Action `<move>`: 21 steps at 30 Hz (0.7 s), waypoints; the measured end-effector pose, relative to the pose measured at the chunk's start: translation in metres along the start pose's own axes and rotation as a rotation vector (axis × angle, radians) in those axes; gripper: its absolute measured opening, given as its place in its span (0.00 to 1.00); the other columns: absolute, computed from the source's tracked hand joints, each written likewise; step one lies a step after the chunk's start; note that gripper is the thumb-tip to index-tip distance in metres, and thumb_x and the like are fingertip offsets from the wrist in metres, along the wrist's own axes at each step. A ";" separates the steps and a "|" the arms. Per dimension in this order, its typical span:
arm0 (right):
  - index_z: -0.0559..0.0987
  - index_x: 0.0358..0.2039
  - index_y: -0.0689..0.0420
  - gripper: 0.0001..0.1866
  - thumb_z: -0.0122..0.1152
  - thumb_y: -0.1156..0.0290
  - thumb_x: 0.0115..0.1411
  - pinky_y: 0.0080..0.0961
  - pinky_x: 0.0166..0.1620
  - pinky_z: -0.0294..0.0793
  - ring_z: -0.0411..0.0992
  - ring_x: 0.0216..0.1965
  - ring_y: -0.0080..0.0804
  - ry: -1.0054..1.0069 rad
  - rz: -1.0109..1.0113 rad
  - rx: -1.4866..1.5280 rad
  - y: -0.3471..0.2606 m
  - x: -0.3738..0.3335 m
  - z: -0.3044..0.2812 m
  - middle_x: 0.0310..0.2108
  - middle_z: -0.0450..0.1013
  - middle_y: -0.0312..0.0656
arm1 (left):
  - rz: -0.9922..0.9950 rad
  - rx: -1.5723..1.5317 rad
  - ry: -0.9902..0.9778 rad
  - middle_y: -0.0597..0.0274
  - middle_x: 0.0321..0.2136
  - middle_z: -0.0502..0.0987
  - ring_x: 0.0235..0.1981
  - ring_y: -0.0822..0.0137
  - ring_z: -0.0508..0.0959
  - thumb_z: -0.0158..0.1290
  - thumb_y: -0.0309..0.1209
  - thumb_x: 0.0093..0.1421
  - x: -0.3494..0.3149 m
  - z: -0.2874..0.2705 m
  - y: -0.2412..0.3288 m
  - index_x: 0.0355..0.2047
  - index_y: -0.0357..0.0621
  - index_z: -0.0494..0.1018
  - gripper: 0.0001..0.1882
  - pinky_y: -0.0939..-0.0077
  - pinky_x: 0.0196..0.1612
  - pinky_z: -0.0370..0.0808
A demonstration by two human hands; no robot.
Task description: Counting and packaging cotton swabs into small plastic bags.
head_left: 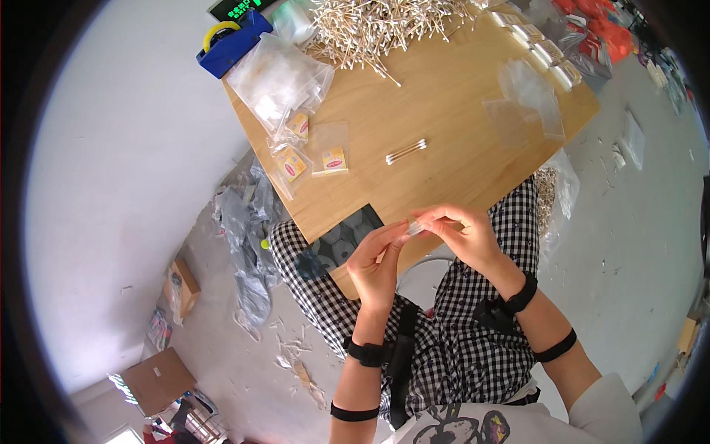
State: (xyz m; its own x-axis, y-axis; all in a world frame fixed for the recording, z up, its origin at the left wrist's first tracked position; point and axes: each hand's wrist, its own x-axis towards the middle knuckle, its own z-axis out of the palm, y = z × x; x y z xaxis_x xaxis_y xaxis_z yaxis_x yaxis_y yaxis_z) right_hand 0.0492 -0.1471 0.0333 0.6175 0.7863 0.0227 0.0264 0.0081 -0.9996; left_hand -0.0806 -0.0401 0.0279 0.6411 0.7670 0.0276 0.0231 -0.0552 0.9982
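Both grips, bare left hand (376, 260) and bare right hand (466, 235), pinch a small, clear, seemingly plastic piece (416, 228) by the pale wooden counter's (451, 174) near edge; probably light, flimsy, slippery, best held by its rims.

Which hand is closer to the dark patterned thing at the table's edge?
Left. The left hand is close beside the dark patterned thing; the right hand is farther to its right.

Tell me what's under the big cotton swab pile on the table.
The wooden tabletop shows along the near edge of the cotton swab pile; whatever lies beneath its middle is covered and can't be seen.
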 end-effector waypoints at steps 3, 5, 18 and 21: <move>0.79 0.36 0.66 0.05 0.58 0.79 0.62 0.20 0.40 0.80 0.80 0.37 0.27 0.010 -0.156 -0.187 -0.007 -0.001 -0.009 0.37 0.81 0.45 | 0.077 0.126 0.025 0.55 0.37 0.83 0.38 0.67 0.81 0.60 0.19 0.56 0.003 0.006 0.008 0.35 0.36 0.81 0.06 0.77 0.42 0.77; 0.79 0.35 0.66 0.04 0.58 0.80 0.62 0.20 0.39 0.80 0.80 0.36 0.27 0.026 -0.137 -0.178 0.003 -0.004 -0.009 0.36 0.81 0.45 | 0.184 0.269 -0.006 0.53 0.38 0.82 0.40 0.68 0.80 0.59 0.17 0.57 0.000 0.008 0.012 0.35 0.33 0.81 0.06 0.78 0.45 0.76; 0.79 0.34 0.67 0.05 0.58 0.78 0.63 0.21 0.39 0.79 0.80 0.34 0.28 0.037 -0.143 -0.160 -0.005 -0.015 -0.001 0.37 0.80 0.46 | 0.157 0.177 0.057 0.56 0.35 0.83 0.37 0.67 0.82 0.61 0.21 0.56 -0.013 0.001 0.014 0.33 0.35 0.81 0.05 0.77 0.44 0.77; 0.79 0.34 0.67 0.05 0.58 0.78 0.63 0.21 0.39 0.80 0.80 0.35 0.29 0.036 -0.070 -0.099 0.000 -0.013 -0.003 0.37 0.80 0.46 | -0.005 0.038 0.048 0.55 0.35 0.83 0.37 0.67 0.82 0.61 0.21 0.55 -0.008 0.003 0.003 0.33 0.36 0.82 0.05 0.77 0.44 0.77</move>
State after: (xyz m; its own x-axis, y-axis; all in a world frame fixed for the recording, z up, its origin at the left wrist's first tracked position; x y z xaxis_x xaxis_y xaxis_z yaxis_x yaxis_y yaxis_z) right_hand 0.0430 -0.1593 0.0327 0.6392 0.7632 0.0947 0.1466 0.0000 -0.9892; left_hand -0.0840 -0.0484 0.0308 0.6031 0.7973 0.0258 0.0563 -0.0748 0.9956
